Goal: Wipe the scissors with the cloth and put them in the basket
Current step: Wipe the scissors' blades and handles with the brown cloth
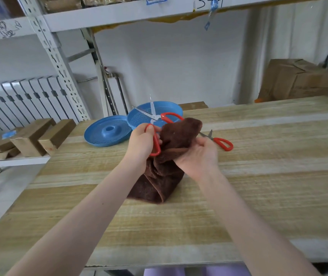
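**A:** Where are the scissors?

**B:** There are two pairs. The held scissors (156, 117) are in the left grip (142, 141), near the middle of the view. Its fingers are curled round one red loop. The other loop sticks out toward 2 o'clock and meets the top of the cloth (179, 132). The blades are spread, pointing to about 12 and 10 o'clock, and they show in front of the basket (167, 106).

**A:** Are they inside the basket?

**B:** I cannot tell. They are lifted by the grip, and the blades only overlap the basket in the view.

**A:** And the right grip (199, 156)?

**B:** It is clenched on the brown cloth, bunching it at 3 o'clock of the left grip. The cloth's top rises toward 12 o'clock, and its folds hang to 6 o'clock, down to the worktop (258, 186).

**A:** And the other pair?

**B:** The spare scissors (223, 144) lie flat on the worktop at 2 o'clock of the right grip. Their red handle points to 4 o'clock, and the blade tips are partly hidden behind the cloth.

**A:** What else is there?

**B:** A blue disc (107, 132) with holes lies at 8 o'clock of the basket, their edges meeting. Wood blocks (39, 136) sit on a shelf at 9 o'clock, with a radiator (19, 100) behind them. A box (296, 80) stands at 2 o'clock, beyond the worktop.
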`<action>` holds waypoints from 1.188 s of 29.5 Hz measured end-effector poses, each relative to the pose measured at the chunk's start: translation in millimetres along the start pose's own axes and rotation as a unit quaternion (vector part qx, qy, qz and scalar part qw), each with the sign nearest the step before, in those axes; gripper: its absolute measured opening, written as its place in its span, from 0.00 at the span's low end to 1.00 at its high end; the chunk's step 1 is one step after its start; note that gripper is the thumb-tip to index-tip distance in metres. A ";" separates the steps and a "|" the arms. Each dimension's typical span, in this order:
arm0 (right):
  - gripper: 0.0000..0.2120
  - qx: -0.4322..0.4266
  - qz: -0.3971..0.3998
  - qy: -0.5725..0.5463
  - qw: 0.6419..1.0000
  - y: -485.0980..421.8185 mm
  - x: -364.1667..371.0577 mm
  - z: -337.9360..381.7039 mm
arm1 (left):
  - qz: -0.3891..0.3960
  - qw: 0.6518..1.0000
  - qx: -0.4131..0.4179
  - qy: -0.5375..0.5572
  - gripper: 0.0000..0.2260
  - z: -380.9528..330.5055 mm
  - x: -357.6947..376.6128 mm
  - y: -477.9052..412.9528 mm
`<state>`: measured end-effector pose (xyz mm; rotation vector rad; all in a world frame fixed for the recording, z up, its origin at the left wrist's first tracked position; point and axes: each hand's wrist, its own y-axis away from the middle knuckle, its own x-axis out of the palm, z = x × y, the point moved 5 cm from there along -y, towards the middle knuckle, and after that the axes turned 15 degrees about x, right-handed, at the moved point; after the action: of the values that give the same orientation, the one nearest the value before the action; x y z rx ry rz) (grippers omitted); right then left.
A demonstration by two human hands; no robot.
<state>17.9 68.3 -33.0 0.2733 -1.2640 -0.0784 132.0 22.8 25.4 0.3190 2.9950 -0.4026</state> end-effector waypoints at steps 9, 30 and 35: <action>0.21 -0.005 -0.040 0.094 0.995 -12.7 18.5 -12.5 | 0.052 0.998 0.024 -0.030 0.11 -4.9 7.9 10.3; 0.07 -0.160 -0.102 0.068 0.980 -2.3 26.9 -10.7 | 0.032 0.981 0.150 -0.116 0.16 -14.5 21.5 22.9; 0.07 -0.160 -0.099 0.052 0.981 2.0 22.8 -15.0 | 0.020 0.983 0.149 -0.102 0.16 -20.8 25.0 23.3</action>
<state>38.9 67.9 -15.3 0.1222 -1.0984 -0.4284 111.3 55.2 36.3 0.3383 2.7206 -0.8293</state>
